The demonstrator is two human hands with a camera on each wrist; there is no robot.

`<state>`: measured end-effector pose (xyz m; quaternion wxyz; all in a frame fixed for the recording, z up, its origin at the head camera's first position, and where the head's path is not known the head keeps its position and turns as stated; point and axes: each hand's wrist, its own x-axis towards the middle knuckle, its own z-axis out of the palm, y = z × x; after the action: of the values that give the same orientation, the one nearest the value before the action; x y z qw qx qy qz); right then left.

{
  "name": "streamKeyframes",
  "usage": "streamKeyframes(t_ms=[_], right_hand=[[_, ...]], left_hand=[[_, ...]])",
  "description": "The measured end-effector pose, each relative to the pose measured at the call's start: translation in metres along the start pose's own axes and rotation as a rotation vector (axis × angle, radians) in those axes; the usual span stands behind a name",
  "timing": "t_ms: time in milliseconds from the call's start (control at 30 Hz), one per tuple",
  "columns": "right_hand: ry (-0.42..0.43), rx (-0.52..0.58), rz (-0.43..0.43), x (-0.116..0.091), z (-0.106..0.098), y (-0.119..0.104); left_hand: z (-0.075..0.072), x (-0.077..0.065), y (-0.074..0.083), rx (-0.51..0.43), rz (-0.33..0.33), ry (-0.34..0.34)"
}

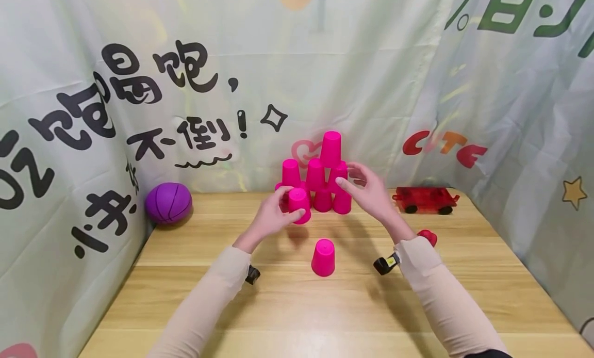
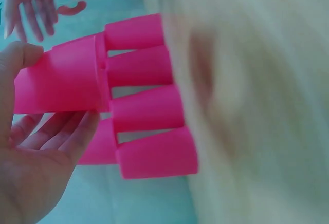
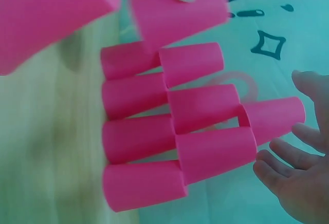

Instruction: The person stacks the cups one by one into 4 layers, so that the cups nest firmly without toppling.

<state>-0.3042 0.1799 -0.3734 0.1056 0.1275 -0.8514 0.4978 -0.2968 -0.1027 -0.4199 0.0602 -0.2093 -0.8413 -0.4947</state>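
Pink cups, all upside down, form a stepped stack: several in the bottom row, three in the middle row, and a single top cup towards the right. My left hand grips another pink cup between thumb and fingers, raised in front of the stack's left part. Beside the stack's right side is my right hand, its fingers spread and holding nothing, with fingertips close to the top and middle cups. One more pink cup stands alone on the table, nearer to me.
A purple ball sits at the table's back left corner. At the back right stands a red toy car, and a small red object shows partly behind my right sleeve. Printed cloth hangs behind the wooden table.
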Motion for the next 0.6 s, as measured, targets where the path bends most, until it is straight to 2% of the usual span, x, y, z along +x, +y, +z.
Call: streamKeyframes(t_ms=[133, 367, 600], right_hand=[[-0.036, -0.006, 0.002, -0.015, 0.003, 0.004], [-0.093, -0.040, 0.023, -0.038, 0.009, 0.012], [-0.117, -0.051, -0.040, -0.057, 0.017, 0.017]], left_hand=[[-0.010, 0.009, 0.009, 0.025, 0.027, 0.033], [-0.021, 0.023, 0.023, 0.022, 0.046, 0.045], [-0.027, 0.036, 0.034, 0.015, 0.034, 0.056]])
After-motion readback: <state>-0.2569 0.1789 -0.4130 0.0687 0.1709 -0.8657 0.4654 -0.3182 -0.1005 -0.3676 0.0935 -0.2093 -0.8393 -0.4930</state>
